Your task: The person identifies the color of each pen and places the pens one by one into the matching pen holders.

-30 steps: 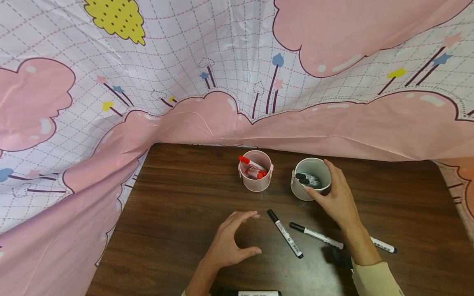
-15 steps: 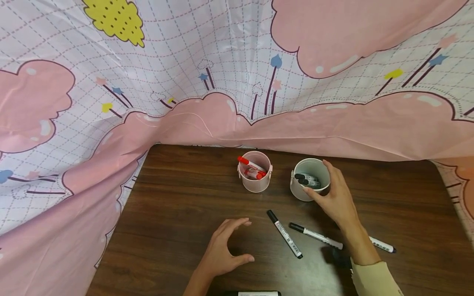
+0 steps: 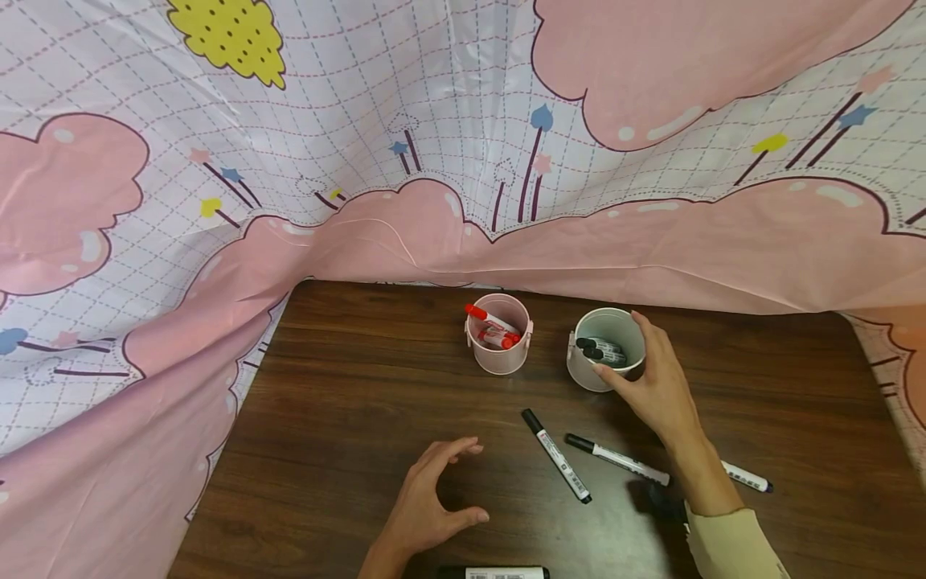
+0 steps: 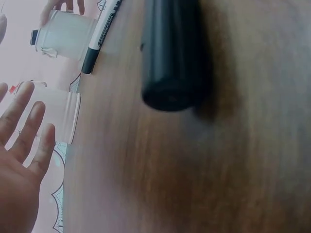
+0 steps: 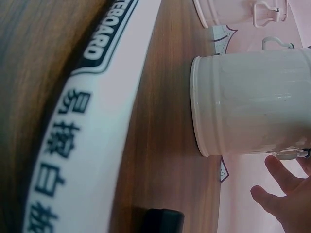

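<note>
**A:** Where is the white cup, and who has it?

**B:** The white cup (image 3: 606,349) stands upright on the far right part of the brown table (image 3: 347,418). The right hand (image 3: 654,388) curls round its right side, thumb on the near rim, fingers wrapped behind the wall. Black-capped markers (image 3: 602,351) lie inside it. The right wrist view shows the cup's ribbed wall from close by, with a marker barrel lying in front of it.

**A:** And the other hand?

**B:** The left hand (image 3: 427,503) hovers near the front edge of the table, left of centre. Its fingers are loosely curved and spread, thumb apart, holding nothing. Compared with a second ago it has pulled back toward the person and sits lower in the head view; the right hand and cup have hardly moved.

**A:** What lies around them?

**B:** Just left of the white cup stands a pink cup (image 3: 500,346) holding red markers (image 3: 492,328). Between the hands a black marker (image 3: 557,456) lies diagonally, cap toward the far side. A second black marker (image 3: 616,459) lies right of it, passing under the right forearm, and a third (image 3: 747,479) pokes out beyond the wrist. A thick black marker (image 3: 492,572) lies at the very near edge. A pink cloud-patterned cloth (image 3: 463,145) hangs behind the table.
</note>
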Motion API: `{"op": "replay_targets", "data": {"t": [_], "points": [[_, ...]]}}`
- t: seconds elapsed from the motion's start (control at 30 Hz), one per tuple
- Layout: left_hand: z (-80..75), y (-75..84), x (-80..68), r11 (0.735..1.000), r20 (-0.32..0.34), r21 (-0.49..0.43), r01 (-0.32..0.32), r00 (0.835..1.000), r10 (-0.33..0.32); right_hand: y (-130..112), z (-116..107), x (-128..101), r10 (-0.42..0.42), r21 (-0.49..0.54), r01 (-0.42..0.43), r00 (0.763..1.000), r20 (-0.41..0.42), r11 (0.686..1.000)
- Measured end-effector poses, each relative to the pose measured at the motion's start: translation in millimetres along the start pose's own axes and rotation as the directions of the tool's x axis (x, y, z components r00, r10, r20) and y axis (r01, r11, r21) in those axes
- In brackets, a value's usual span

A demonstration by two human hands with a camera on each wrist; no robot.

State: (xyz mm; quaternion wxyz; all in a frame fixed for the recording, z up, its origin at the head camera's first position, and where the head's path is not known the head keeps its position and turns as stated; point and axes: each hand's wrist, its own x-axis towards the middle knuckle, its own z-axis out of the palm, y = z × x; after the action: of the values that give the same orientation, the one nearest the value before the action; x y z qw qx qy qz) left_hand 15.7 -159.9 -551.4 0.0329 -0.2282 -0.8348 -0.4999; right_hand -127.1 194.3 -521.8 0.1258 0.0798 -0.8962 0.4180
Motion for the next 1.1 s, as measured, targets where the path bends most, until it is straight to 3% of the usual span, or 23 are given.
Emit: {"op": "replay_targets", "data": {"t": [0.43,0.57,0.83,1.1], "points": [[0.8,2.9,-22.7,0.994,0.020,-0.006,0.113,0.993,-0.113,0,2,-1,0.001,0.000,-0.001,1.000,0.001,1.000],[3.0,3.6,-29.6,0.992,0.032,-0.004,0.123,0.992,-0.122,0,2,-1,0.003,0.002,-0.003,1.000,0.004,1.000],[8.3,0.0,-41.1,0.997,0.047,-0.011,0.075,0.996,-0.074,1,2,-2,0.003,0.007,-0.003,1.000,0.002,1.000],[9.9,-0.9,-49.4,0.994,0.075,-0.004,0.111,0.991,-0.111,1,2,-2,0.010,0.004,-0.010,1.000,0.002,1.000]]}}
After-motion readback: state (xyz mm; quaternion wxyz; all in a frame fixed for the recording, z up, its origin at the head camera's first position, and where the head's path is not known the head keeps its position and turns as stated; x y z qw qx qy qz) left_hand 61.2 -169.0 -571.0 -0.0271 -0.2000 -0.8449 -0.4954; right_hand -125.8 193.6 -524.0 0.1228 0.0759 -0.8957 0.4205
